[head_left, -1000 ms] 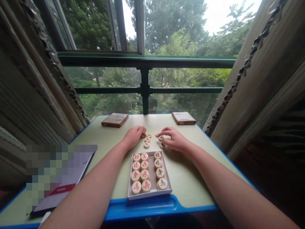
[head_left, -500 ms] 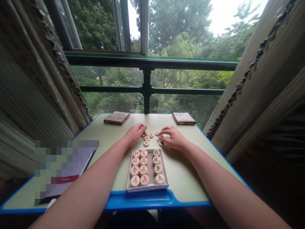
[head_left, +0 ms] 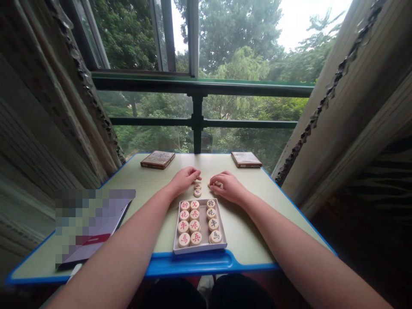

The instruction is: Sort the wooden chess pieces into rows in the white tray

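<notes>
A shallow white tray point(head_left: 175, 244) near the table's front edge holds several round wooden chess discs marked with red or black characters. Just beyond it a few loose discs point(head_left: 197, 192) lie on the green tabletop. My left hand point(head_left: 183, 180) rests palm down left of them, fingers curled onto a disc near its fingertips. My right hand point(head_left: 227, 186) lies palm down to the right, its fingers bent over loose discs and covering some of them. The two hands nearly meet over the pile.
Two flat brown boxes, a left box point(head_left: 157, 159) and a right box point(head_left: 246, 159), lie at the table's far corners by the window rail. A blurred booklet point(head_left: 93, 227) lies at the front left. The table has a blue raised rim point(head_left: 193, 266).
Both hands have drawn closer together over the loose discs, the right one sliding left and covering more of them. The camera view shifted slightly.
</notes>
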Action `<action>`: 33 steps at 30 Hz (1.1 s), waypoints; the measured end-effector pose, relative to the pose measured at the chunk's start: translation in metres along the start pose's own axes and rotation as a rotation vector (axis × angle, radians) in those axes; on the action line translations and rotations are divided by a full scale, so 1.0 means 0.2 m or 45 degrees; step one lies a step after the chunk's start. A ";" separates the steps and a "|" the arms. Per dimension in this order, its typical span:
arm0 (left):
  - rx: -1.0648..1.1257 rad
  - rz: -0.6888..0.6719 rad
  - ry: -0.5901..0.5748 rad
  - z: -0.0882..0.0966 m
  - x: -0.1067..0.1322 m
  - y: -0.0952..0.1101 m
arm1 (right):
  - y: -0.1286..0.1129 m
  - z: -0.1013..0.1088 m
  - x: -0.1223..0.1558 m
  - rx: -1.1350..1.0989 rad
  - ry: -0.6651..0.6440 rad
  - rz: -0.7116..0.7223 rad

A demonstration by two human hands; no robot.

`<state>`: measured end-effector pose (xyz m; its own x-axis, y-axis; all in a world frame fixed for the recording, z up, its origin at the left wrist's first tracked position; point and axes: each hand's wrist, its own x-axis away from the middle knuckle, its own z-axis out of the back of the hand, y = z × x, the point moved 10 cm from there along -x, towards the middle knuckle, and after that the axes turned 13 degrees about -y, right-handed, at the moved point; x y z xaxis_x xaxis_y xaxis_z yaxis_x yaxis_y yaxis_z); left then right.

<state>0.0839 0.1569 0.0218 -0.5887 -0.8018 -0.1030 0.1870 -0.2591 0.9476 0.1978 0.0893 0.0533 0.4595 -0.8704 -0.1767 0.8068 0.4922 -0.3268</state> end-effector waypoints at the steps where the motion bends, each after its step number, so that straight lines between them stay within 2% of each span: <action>1: -0.014 -0.011 -0.005 0.00 0.00 0.01 | 0.01 0.00 0.00 -0.019 0.017 -0.038; 5: -0.028 -0.010 0.011 0.02 0.00 0.01 | 0.04 0.01 -0.01 -0.138 0.064 -0.114; 9: -0.010 0.063 0.065 0.05 0.00 -0.05 | -0.02 0.08 0.02 -0.289 0.153 -0.048; 11: -0.012 0.084 0.076 0.06 0.00 -0.06 | -0.10 0.10 0.04 -0.395 0.113 0.034; 13: -0.011 0.087 0.079 0.07 0.01 -0.06 | -0.20 0.09 0.06 -0.459 -0.027 0.142; 17: -0.011 0.074 0.073 0.07 0.01 -0.05 | -0.32 0.05 0.08 -0.401 -0.173 0.230; 23: -0.015 0.093 0.073 0.07 0.01 -0.05 | -0.33 -0.01 0.07 -0.298 -0.244 0.239; 33: -0.018 0.116 0.081 0.08 0.01 -0.06 | -0.38 -0.02 0.08 -0.174 -0.268 0.264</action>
<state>0.0679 0.1668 0.0148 -0.5179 -0.8547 -0.0358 0.2490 -0.1907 0.9495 0.1417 0.0383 0.0725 0.6870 -0.7241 -0.0611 0.6371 0.6407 -0.4285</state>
